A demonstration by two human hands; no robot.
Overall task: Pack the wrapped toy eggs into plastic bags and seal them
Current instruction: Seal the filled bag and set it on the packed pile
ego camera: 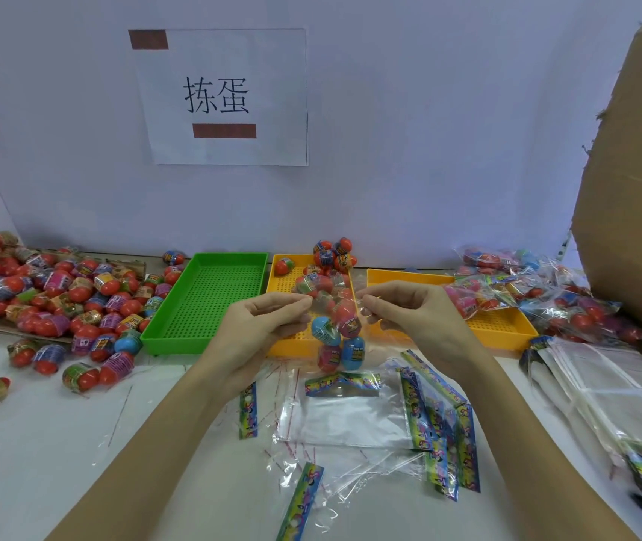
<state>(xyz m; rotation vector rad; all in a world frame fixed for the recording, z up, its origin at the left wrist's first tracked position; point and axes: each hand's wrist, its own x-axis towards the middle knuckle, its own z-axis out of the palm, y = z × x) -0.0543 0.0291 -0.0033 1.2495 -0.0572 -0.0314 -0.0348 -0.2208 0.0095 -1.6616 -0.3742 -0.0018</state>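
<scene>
Loose header cards (300, 501) and flat empty bags (345, 421) lie at lower centre, w/in easy reach for the next fill. Above them, left hand (261, 326) and right hand (401, 310) each pinch one top corner of a clear bag (335, 329), holding its mouth taut so the eggs (331, 345) hang at the bottom; probably prep for sealing. Behind: yellow tray (284, 341) w/ a few eggs, green tray (210, 302) beside it. Unpacked egg pile (57, 294) mid left; packed bags (569, 302) mid right, i.e. supply and output kept apart.
</scene>
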